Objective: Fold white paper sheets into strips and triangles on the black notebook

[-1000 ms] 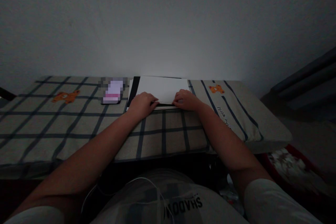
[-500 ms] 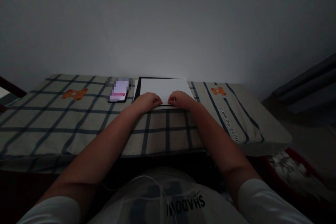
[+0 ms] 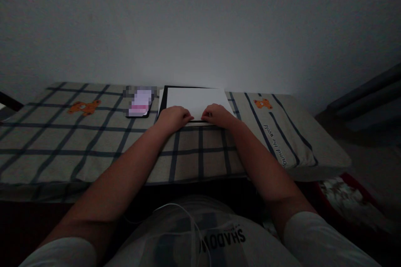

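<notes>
A white sheet of paper [image 3: 196, 99] lies on a dark board [image 3: 163, 99] on a checked cloth surface, close to the wall. My left hand [image 3: 172, 118] rests on the sheet's near edge, fingers curled and pressing down. My right hand [image 3: 216, 115] presses the same edge just to the right. The two hands' fingertips sit a short gap apart at the edge's middle. Whether the fingers pinch the paper or only press it is hidden by the knuckles.
A lit phone [image 3: 139, 102] lies left of the board. The checked cloth [image 3: 94, 142] with orange bear prints covers the surface; a striped pillow [image 3: 282, 133] lies at the right. A white cable [image 3: 175, 217] runs across my lap. A patterned red item [image 3: 344, 200] sits low right.
Both hands slid toward each other along the paper's near edge, closing the gap. The view shifted slightly; the paper stays flat on the board.
</notes>
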Demonstrator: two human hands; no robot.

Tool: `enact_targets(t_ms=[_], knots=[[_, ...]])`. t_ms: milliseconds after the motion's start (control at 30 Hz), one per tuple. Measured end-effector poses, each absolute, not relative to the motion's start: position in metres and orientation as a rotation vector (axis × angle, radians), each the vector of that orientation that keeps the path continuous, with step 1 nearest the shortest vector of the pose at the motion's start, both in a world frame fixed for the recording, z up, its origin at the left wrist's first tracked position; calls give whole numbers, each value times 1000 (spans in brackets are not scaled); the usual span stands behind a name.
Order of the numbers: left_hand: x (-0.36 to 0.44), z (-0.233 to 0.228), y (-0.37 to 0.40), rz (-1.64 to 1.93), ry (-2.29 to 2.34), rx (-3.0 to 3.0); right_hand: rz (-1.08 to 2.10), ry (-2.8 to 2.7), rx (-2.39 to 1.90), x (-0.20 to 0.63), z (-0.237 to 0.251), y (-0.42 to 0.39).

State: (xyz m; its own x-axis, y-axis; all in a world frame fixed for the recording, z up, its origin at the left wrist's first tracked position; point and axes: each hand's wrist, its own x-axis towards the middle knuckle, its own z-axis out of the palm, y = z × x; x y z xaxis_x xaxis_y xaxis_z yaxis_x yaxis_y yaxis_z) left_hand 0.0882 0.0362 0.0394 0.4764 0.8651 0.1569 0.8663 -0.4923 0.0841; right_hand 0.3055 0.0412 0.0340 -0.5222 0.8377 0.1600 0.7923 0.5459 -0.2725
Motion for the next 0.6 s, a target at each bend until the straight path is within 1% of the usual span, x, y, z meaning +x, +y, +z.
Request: enact_targets(t_ms=[233,367,500,600], knots=[[89,38,35,-376,-1713,-2660,264,-2496,-1372,306,32,42],[89,37,37,-374,-1730,-2646,274,-2487,-1384,306,32,42],[90,40,36,-305,-1640,-2622,243,-2489,-1381,306,32,41],[94,43,29,-332,-1470,-2580,258,-2483,-1400,305,31,42]])
